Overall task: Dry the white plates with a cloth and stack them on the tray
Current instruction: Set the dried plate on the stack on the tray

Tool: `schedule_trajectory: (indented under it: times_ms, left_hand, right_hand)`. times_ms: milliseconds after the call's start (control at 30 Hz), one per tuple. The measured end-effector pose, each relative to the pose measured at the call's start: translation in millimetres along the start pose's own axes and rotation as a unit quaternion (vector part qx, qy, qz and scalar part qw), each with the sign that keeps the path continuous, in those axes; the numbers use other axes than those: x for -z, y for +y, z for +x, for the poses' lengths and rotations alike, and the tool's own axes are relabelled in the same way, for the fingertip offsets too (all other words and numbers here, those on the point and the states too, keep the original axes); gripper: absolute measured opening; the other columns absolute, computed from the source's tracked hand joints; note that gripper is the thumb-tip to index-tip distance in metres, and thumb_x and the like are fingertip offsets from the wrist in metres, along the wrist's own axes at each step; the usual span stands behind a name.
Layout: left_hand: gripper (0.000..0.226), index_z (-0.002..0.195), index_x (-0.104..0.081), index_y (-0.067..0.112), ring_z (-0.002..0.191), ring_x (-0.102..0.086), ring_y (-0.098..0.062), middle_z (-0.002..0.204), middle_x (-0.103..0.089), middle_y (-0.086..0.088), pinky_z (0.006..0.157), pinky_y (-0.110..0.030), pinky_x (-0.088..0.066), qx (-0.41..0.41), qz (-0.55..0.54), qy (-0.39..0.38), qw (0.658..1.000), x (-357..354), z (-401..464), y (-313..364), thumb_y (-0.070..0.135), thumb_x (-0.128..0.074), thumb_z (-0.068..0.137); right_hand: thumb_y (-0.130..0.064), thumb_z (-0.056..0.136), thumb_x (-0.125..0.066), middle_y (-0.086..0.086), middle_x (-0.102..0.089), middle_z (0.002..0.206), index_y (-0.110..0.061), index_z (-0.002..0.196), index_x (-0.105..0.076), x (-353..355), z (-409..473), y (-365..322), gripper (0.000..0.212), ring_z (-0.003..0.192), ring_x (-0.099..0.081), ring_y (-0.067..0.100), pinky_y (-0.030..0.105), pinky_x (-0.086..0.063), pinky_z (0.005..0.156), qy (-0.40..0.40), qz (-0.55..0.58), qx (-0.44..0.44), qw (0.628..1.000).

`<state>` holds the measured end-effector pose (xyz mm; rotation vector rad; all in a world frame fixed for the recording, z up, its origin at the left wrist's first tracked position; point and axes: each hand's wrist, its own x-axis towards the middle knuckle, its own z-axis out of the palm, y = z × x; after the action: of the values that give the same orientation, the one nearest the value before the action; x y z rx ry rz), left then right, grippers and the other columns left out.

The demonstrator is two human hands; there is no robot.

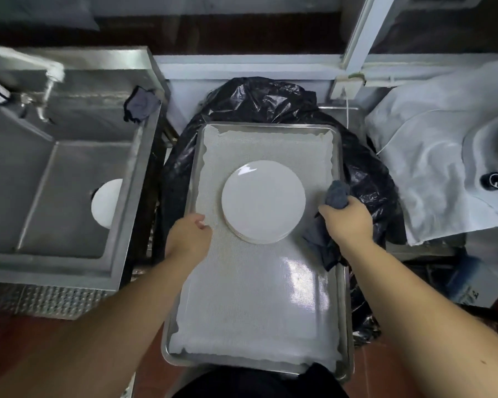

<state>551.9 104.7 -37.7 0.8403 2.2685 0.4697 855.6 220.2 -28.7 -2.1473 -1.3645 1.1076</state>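
A steel sink [69, 196] stands left; black bag [270, 101] behind.

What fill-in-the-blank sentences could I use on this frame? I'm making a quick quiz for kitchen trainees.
1. The stack of white plates sits on the ____.
2. The right hand grips a dark ____.
3. One more white plate still lies in the ____ on the left.
4. The left hand, holding nothing, hovers over the mesh liner just ____ of the stack.

Missing words: tray; cloth; sink; left
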Motion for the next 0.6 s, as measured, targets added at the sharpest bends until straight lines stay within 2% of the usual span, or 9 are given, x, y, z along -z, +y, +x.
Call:
schedule_trajectory:
  times_ms: [67, 133, 167, 267, 367, 433, 500, 600]
  left_hand:
    - [0.041, 0.139, -0.065, 0.026, 0.077, -0.055, -0.001, 0.114, -0.058, 0.012, 0.059, -0.017, -0.040, -0.006, 0.010, 0.005, 1.000, 9, -16, -14, 0.023, -0.056, 0.100]
    - [0.034, 0.122, -0.069, 0.033, 0.085, -0.059, -0.013, 0.113, -0.062, 0.009, 0.066, -0.022, -0.042, -0.017, 0.032, 0.012, 0.999, 18, -31, -26, 0.026, -0.050, 0.094]
    - [0.034, 0.121, -0.071, 0.030, 0.089, -0.060, -0.015, 0.117, -0.066, 0.008, 0.067, -0.024, -0.042, -0.018, 0.038, 0.015, 0.999, 24, -37, -33, 0.026, -0.050, 0.094]
    - [0.034, 0.128, -0.070, 0.030, 0.091, -0.066, -0.015, 0.120, -0.070, 0.005, 0.068, -0.024, -0.046, -0.013, 0.029, 0.011, 0.999, 42, -57, -52, 0.026, -0.061, 0.095]
    - [0.045, 0.141, -0.063, 0.026, 0.108, -0.066, -0.021, 0.129, -0.069, 0.001, 0.089, -0.030, -0.050, -0.022, 0.055, -0.009, 0.998, 64, -74, -73, 0.027, -0.063, 0.096]
    - [0.046, 0.143, -0.061, 0.027, 0.116, -0.065, -0.023, 0.133, -0.069, 0.001, 0.095, -0.030, -0.051, -0.025, 0.072, -0.023, 0.997, 79, -86, -92, 0.025, -0.060, 0.097]
    - [0.047, 0.144, -0.060, 0.028, 0.118, -0.065, -0.023, 0.136, -0.068, 0.002, 0.090, -0.029, -0.050, -0.029, 0.080, -0.023, 0.996, 95, -100, -115, 0.025, -0.057, 0.098]
    - [0.047, 0.145, -0.058, 0.030, 0.118, -0.066, -0.025, 0.140, -0.066, 0.002, 0.093, -0.034, -0.054, -0.026, 0.065, -0.003, 0.998, 125, -127, -161, 0.027, -0.057, 0.098]
  right_hand:
    - [-0.029, 0.087, -0.071, -0.001, -0.066, 0.084, -0.024, 0.085, -0.060, 6, -11, 0, 0.012, 0.074, -0.060, 0.016, 0.028, -0.037, 0.055, -0.012, -0.009, 0.021, 1.000]
    - [-0.029, 0.086, -0.070, -0.002, -0.065, 0.084, -0.025, 0.084, -0.058, 8, -25, -1, 0.012, 0.073, -0.058, 0.013, 0.027, -0.037, 0.056, -0.023, -0.039, 0.047, 0.998]
    - [-0.030, 0.086, -0.069, -0.002, -0.065, 0.084, -0.025, 0.085, -0.058, 9, -33, -2, 0.012, 0.072, -0.057, 0.014, 0.028, -0.038, 0.057, -0.029, -0.058, 0.059, 0.996]
    - [-0.032, 0.087, -0.066, 0.004, -0.067, 0.091, -0.021, 0.095, -0.061, 5, -61, -8, 0.015, 0.080, -0.059, 0.027, 0.035, -0.044, 0.070, -0.047, -0.116, 0.092, 0.988]
    - [-0.032, 0.087, -0.066, 0.005, -0.065, 0.091, -0.022, 0.101, -0.061, -8, -95, -18, 0.019, 0.082, -0.057, 0.032, 0.036, -0.042, 0.073, -0.068, -0.151, 0.138, 0.976]
    - [-0.032, 0.088, -0.065, 0.003, -0.065, 0.090, -0.024, 0.105, -0.059, -21, -121, -25, 0.021, 0.083, -0.059, 0.032, 0.037, -0.043, 0.072, -0.084, -0.157, 0.163, 0.970]
    - [-0.031, 0.090, -0.060, 0.000, -0.064, 0.090, -0.026, 0.109, -0.055, -40, -148, -33, 0.021, 0.080, -0.060, 0.028, 0.036, -0.043, 0.066, -0.096, -0.157, 0.181, 0.966]
    - [-0.033, 0.089, -0.060, -0.006, -0.063, 0.086, -0.032, 0.106, -0.053, -75, -200, -46, 0.018, 0.074, -0.056, 0.017, 0.031, -0.038, 0.059, -0.122, -0.187, 0.212, 0.951]
